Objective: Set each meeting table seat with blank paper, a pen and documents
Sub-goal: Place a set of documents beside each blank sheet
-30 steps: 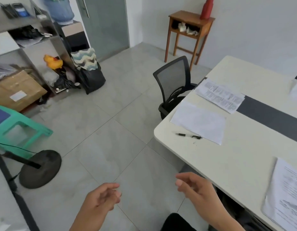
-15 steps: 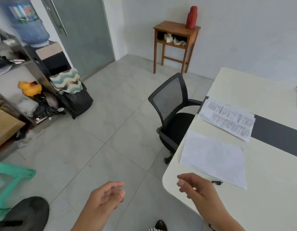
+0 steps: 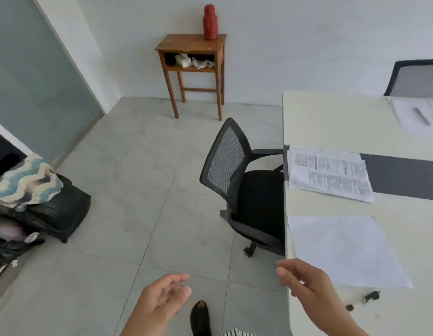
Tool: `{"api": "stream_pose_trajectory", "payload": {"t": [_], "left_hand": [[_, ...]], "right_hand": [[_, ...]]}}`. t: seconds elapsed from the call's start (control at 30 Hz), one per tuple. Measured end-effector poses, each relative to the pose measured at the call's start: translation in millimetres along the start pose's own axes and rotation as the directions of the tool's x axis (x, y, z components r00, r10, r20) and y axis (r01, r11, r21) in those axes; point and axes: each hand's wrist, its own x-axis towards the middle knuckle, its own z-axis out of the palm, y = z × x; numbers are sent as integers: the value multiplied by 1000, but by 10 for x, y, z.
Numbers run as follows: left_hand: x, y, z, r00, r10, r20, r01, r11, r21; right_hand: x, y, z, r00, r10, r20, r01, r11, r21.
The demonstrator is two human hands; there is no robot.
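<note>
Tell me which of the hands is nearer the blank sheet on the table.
Right. The right hand is at the near left corner of the blank sheet; the left hand is over the floor, left of the table.

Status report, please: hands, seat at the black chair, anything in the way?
Left hand and right hand empty, loosely curled. Blank paper, documents, pen on table at black chair. Right hand hides part of pen.

Two hands: left hand (image 3: pixel 162 301), right hand (image 3: pixel 305 284). Two office chairs: black mesh chair (image 3: pixel 231 170) mid-frame, grey-backed chair (image 3: pixel 417 80) upper right. One meeting table (image 3: pixel 332 122). Three papers: blank sheet (image 3: pixel 341 251), printed document (image 3: pixel 329 174), blurred sheet (image 3: pixel 419 115) upper right. One pen (image 3: pixel 371 296). One wooden side table (image 3: pixel 190 44), one red flask (image 3: pixel 210 23).
</note>
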Motion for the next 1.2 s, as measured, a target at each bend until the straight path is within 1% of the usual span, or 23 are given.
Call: {"api": "stream_pose_trajectory", "payload": {"t": [0.1, 0.2, 0.3, 0.43, 0.53, 0.63, 0.77, 0.87, 0.93, 1.0, 1.2], "left_hand": [[500, 321, -313, 996, 19, 91, -28, 995, 93], [963, 681, -364, 978, 44, 202, -79, 983, 166], [1405, 969, -145, 945, 67, 320, -143, 965, 220], [1830, 1237, 379, 880, 60, 472, -203, 945, 258], [2104, 1456, 751, 831, 40, 555, -243, 923, 298], [2361, 1773, 1022, 809, 7, 587, -265, 897, 354], [2804, 2100, 1360, 784, 10, 621, -338, 846, 413], [3069, 2342, 1616, 753, -7, 659, -381, 810, 445], [3284, 2467, 1814, 727, -26, 686, -420, 774, 474], [3594, 2527, 2052, 698, -29, 715, -489, 711, 506], [4623, 2643, 2924, 640, 35, 768, -677, 499, 541]], "right_hand": [[64, -182, 181, 996, 37, -81, -35, 999, 26], [57, -210, 210, 973, 118, -197, -108, 992, 62], [72, -126, 126, 920, 223, -322, -194, 973, 122], [237, 11, -41, 852, 321, -414, -264, 946, 190], [515, 117, -215, 824, 360, -436, -283, 930, 234], [897, 120, -443, 819, 358, -448, -273, 930, 245], [1389, 65, -767, 826, 336, -452, -260, 939, 223], [1605, 3, -992, 811, 339, -477, -258, 939, 228], [1684, -29, -1084, 785, 361, -504, -271, 931, 245], [1738, -19, -1129, 746, 395, -537, -300, 918, 259], [1875, -116, -972, 589, 516, -623, -392, 856, 338]]}}
